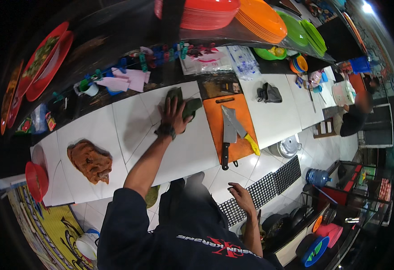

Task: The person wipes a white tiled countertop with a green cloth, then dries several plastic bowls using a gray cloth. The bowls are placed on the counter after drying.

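My left hand, with a dark watch at the wrist, holds a bunched dark green cloth down against the white tiled counter. Its fingers are spread over the cloth. My right hand hangs in the air beside my body, fingers loosely bent and apart, with nothing in it. Right of the cloth lies an orange cutting board. On it rest a cleaver with a black handle and a knife with a yellow handle. A crumpled orange-brown cloth lies farther left on the counter.
Stacked red plates and orange plates stand on the shelf above. A dark grey cloth lies beyond the board. A red bowl sits at the left end. Another person sits at the far right. Black mats cover some floor.
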A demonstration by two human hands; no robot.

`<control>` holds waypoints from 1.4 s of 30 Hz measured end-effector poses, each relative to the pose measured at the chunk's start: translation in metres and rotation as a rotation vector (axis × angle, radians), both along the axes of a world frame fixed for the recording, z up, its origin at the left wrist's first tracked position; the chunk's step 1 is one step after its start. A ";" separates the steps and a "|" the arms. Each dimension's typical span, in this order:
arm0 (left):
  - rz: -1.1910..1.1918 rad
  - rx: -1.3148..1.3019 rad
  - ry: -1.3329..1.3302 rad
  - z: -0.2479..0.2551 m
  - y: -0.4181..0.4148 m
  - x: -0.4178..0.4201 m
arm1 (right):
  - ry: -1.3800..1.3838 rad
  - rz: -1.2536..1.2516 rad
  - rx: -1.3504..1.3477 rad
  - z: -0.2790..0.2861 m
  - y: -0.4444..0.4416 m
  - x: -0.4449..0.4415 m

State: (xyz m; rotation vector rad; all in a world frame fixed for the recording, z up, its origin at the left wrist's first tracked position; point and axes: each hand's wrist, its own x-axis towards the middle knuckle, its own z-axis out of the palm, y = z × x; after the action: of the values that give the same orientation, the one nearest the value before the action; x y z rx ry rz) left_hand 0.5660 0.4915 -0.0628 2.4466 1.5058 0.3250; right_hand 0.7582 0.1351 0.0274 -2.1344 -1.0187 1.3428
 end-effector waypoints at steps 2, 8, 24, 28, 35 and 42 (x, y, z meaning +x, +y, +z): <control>-0.063 0.058 -0.050 -0.013 -0.034 -0.004 | 0.020 -0.021 -0.004 0.001 0.001 -0.004; -0.166 -0.204 -0.198 0.000 -0.119 -0.012 | 0.187 0.135 0.283 0.004 0.070 -0.054; 0.366 -0.926 -0.936 0.057 -0.207 -0.203 | -0.481 0.349 0.717 -0.105 0.335 -0.090; 0.584 -0.961 -0.962 0.074 -0.250 -0.226 | -0.408 0.670 0.911 -0.117 0.332 -0.195; 0.751 -0.663 -1.129 0.097 -0.248 -0.240 | 0.267 1.399 0.715 -0.124 0.194 -0.263; 0.784 -0.408 -1.148 0.109 -0.222 -0.241 | -0.025 0.851 0.883 -0.064 0.276 -0.120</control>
State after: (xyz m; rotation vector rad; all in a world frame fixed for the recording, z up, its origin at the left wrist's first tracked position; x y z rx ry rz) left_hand 0.3249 0.2691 0.0465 0.8817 1.5682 1.1531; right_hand 0.6383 0.4111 -0.0371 -1.0662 -2.1549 0.8469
